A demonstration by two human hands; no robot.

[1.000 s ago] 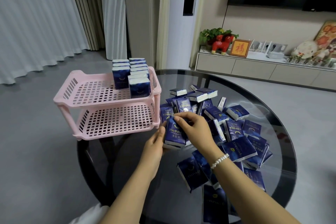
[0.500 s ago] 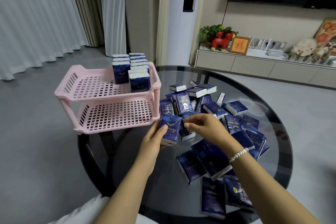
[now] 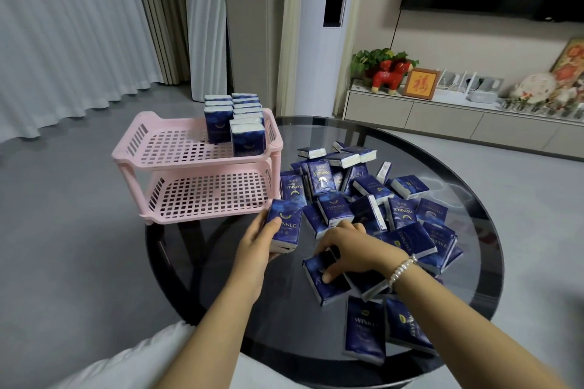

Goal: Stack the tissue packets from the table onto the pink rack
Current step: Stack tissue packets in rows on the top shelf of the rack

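1. Holding one tissue packet [image 3: 283, 226] upright in my left hand [image 3: 256, 241], I am curling my fingers round its left edge; its long axis is running up and away from me, tipped a little to the right; it is sitting just beside the lower front corner of the pink rack [image 3: 196, 164].
2. I am pressing my right hand [image 3: 350, 251] down on a second packet [image 3: 325, 278] lying flat on the glass table [image 3: 316, 335], thumb on its face and fingers curled over its far edge; its long axis is lying slantwise, near-left to far-right.
3. The rack is standing ahead and to the left of both hands; my left hand is the nearer one, so I am judging that the coming placement falls to it.
4. Two rows of packets [image 3: 235, 123] are already standing on the top shelf at its right end; the lower shelf is showing no packets.
5. The loose pile [image 3: 373, 199] is spreading to the right of my hands, some packets overlapping; many are waiting, so I am judging the job as early.
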